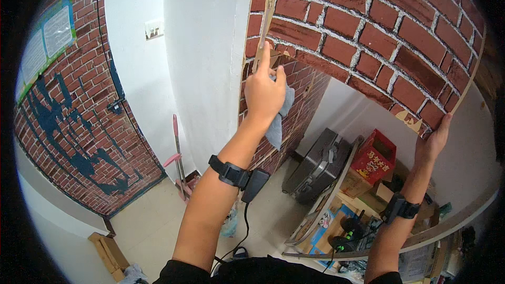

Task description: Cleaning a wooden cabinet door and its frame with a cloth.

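Observation:
A large panel (355, 39) covered in red brick-pattern film fills the upper right, its covering torn along the lower edge. My left hand (266, 94) is at the panel's left edge, holding a grey cloth (276, 126) that hangs below the palm. Its index finger extends up along a narrow wooden edge strip (270, 8). At the panel's lower right corner, my right hand (434, 140) grips the edge, thumb on the side and the other fingers mostly hidden behind. Black straps with small devices circle both forearms.
Below the panel, a dark hard-shell suitcase (315, 167) stands near a red box (373, 157) and cardboard cartons. A curved grey edge (446, 228) runs at lower right. A brick-patterned door (90, 126) is at left, with a pink-handled long tool (176, 138) against the white wall.

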A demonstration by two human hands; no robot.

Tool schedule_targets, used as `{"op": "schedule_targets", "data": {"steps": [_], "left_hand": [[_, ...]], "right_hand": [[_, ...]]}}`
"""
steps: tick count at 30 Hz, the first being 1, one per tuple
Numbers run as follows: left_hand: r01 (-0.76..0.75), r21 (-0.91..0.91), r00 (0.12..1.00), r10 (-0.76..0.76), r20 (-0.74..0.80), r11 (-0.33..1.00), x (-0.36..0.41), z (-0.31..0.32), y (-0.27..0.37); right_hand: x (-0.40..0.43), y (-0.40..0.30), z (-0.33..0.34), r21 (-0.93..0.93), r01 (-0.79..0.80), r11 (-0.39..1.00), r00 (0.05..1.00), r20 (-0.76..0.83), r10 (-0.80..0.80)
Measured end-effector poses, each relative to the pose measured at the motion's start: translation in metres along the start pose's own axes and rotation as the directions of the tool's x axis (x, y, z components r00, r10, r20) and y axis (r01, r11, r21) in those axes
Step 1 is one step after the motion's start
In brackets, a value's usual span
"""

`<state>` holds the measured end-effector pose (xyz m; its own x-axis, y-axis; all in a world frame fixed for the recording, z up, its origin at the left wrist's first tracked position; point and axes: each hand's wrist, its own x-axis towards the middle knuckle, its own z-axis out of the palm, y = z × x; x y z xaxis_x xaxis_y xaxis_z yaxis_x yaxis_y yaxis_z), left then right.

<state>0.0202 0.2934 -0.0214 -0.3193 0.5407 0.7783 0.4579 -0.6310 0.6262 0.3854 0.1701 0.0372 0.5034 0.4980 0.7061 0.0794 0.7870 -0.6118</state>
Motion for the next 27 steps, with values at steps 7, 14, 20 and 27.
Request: {"op": "schedule_targets", "data": {"steps": [7, 14, 20, 27], "left_hand": [[-0.193, 0.122, 0.981, 0.188, 0.054, 0.973, -0.020, 0.018, 0.014], [-0.322, 0.187, 0.940, 0.337, -0.055, 0.928, 0.001, 0.007, -0.012], [-0.349, 0.196, 0.937, 0.346, 0.048, 0.916, -0.015, 0.015, 0.001], [-0.435, 0.235, 0.900, 0.423, 0.104, 0.869, -0.018, 0.008, 0.003]], "right_hand": [[0.003, 0.001, 0.000, 0.019, 0.006, 1.000, 1.000, 0.005, -0.006], [-0.004, -0.003, 0.007, -0.001, 0.007, 1.000, 1.000, -0.025, -0.007], [-0.009, -0.008, 0.017, -0.010, 0.074, 0.997, 0.994, -0.084, -0.075], [-0.011, -0.012, 0.013, -0.017, 0.036, 0.999, 0.999, -0.026, -0.036]]}}
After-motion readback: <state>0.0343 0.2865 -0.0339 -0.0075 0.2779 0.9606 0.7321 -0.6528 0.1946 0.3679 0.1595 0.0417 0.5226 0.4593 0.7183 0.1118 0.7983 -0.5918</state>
